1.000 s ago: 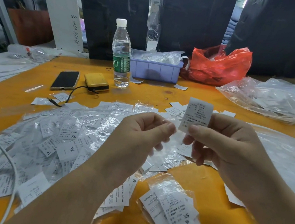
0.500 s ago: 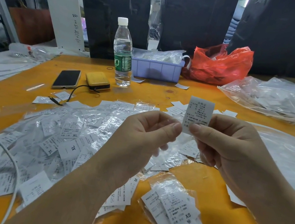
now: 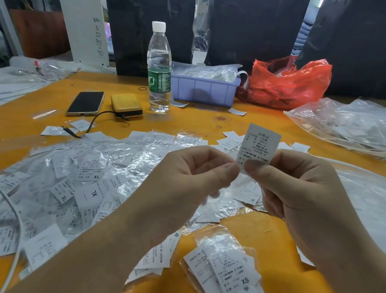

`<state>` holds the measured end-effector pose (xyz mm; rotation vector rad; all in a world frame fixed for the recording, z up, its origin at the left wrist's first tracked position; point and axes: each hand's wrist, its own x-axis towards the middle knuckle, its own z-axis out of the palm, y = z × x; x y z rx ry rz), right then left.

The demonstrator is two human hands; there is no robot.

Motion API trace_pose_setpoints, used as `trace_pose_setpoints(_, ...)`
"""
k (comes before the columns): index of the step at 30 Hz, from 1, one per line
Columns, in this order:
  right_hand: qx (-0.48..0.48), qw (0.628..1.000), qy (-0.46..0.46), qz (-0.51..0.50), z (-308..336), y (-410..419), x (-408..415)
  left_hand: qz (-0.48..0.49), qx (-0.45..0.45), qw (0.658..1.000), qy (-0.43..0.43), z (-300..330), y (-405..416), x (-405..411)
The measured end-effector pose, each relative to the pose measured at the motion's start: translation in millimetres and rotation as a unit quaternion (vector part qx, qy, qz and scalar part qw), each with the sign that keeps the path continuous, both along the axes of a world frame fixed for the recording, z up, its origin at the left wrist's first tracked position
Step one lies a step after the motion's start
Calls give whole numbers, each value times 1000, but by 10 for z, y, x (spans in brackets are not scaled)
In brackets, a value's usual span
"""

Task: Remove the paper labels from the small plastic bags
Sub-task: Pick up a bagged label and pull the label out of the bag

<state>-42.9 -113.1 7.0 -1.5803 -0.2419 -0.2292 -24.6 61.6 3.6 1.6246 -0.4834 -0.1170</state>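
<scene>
White paper label [image 3: 259, 146] pinched at its lower edge by both hands.
Left hand [image 3: 189, 179] and right hand [image 3: 299, 189] hide, seemingly, any bag; water bottle [image 3: 159, 69] beyond, bagged labels [image 3: 74, 177] below-left.

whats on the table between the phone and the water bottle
In the head view, a yellow power bank lies between the phone and the water bottle, with a black cable plugged into it.

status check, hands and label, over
Right hand pinches paper label upright by its lower edge. Left hand curled, thumb tip at the label's corner. Bagged labels piled beneath; nothing blocking.
</scene>
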Motion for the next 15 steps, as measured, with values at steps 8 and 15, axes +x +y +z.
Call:
trace_pose_setpoints(8,-34,998,-33,-51,11,1,-1,7,1,1000,-5,-9,-4,2)
trace_pose_setpoints(15,-16,998,15,56,2,5,-11,6,-14,1000,-12,2,-16,6)
